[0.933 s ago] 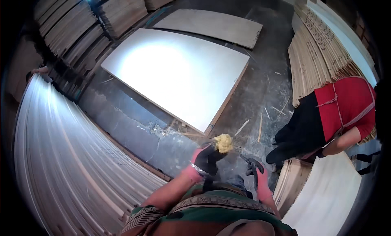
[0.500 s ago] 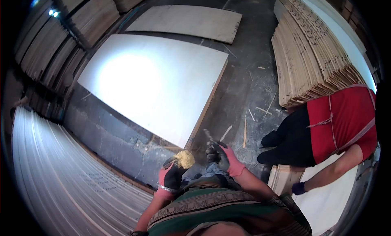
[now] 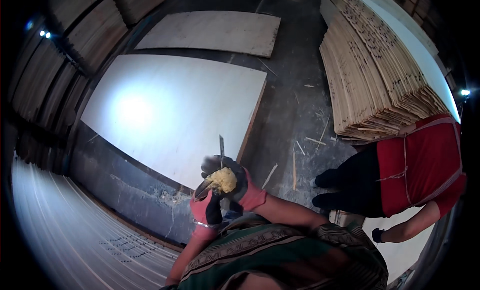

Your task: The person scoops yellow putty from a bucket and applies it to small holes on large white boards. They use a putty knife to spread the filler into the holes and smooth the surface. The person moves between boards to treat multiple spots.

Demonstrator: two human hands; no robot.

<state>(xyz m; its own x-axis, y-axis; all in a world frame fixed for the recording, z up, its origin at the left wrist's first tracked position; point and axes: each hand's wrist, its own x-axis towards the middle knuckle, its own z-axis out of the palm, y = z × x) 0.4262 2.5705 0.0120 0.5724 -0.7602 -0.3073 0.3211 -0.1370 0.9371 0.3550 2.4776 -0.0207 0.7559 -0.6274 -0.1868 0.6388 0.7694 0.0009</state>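
Before you: one large white board (image 3: 175, 105). Nearer you, close together: your gloved right hand (image 3: 242, 184), your gloved left hand (image 3: 211, 209). Between them: one yellow lump (image 3: 223, 179), clasped by your left. Beyond it: one thin blade (image 3: 221, 146), gripped by your right, tip outward.

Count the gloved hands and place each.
3: the left hand, holding the yellow putty-like lump; the right hand, beside it, gripping a narrow blade; the co-worker's hand at right. The co-worker's other hand is hidden.
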